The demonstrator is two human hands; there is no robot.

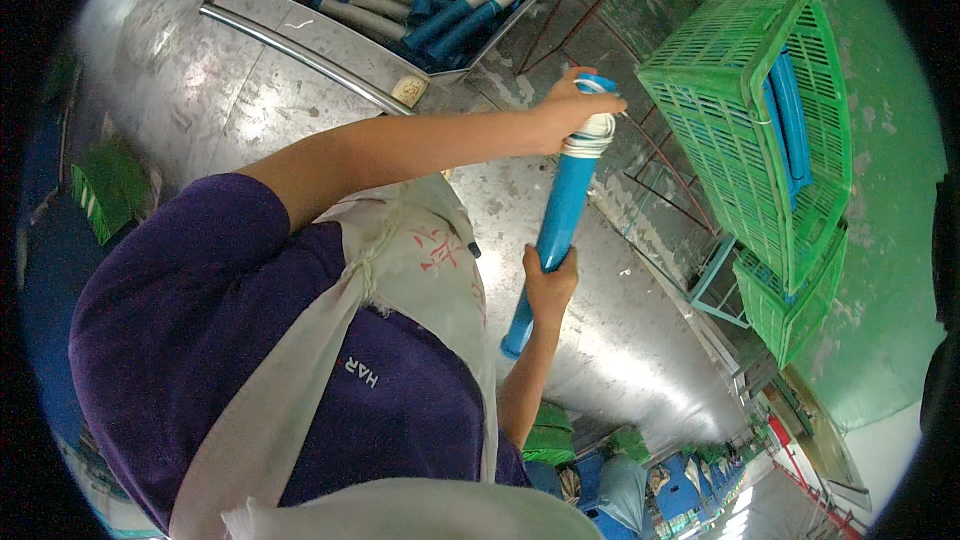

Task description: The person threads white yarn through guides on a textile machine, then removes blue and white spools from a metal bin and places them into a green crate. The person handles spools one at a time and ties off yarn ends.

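A long blue tube (566, 205) is held at a slant in front of me, its upper end farther away. White cord (590, 145) is wound in several loops near that upper end. My left hand (572, 112) is closed around the top of the tube at the windings, thumb and fingers at the cord. Lower down, my right hand (550, 280) is wrapped around the tube's shaft, and the bottom end sticks out past it.
At the far side, a dark metal bin (440, 65) holds several blue tubes covered in white (375, 15). A metal rail (300, 55) runs before it, beside a small yellowish block (408, 91). Stacked green crates (715, 90) with blue pieces (790, 125) stand at right, near thin metal frames.
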